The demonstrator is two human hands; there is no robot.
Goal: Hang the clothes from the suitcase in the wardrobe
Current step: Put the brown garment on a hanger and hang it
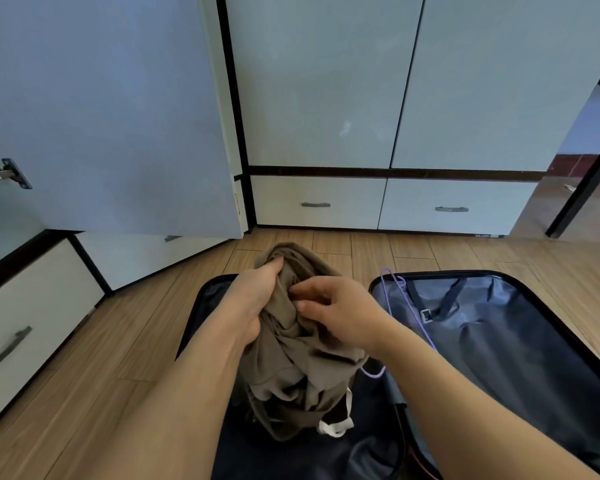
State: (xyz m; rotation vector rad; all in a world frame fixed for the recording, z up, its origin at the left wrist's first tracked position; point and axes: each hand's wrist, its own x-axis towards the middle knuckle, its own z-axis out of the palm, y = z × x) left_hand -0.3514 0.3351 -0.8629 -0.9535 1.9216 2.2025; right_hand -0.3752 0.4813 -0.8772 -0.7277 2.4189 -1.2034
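Both hands are bunched into one olive-brown garment (pixel 302 344), held up over the open suitcase (pixel 520 341). The left hand (pixel 253 299) grips the cloth from the left side, its fingers curled over a fold near the top and their tips sunk out of sight in the fabric. The right hand (pixel 340 311) comes in from the right with the wrist bent, its fingers pinching a ridge of the same cloth just beside the left hand; how much it has gathered under the palm is hidden. Both bare forearms reach in from the bottom edge and cover much of the case's nearer half. The garment is soft, matte and heavily creased, hanging in loose folds whose shape gives no clear sign of what kind of clothing it is; its lower end drops toward the dark lining, where a white strap or drawstring (pixel 336 424) shows, too tangled to tell what it belongs to. A thin purple wire hanger (pixel 407 306) lies across the suitcase's right half, partly behind the right wrist. That half has shiny grey-blue lining with dark straps and a black rim, cut off at the right edge. The case lies on wood-look plank flooring (pixel 125 341). Beyond stands the white wardrobe (pixel 326 98), black-trimmed, with an open door (pixel 111 116) at the left and drawers with metal bar handles below.
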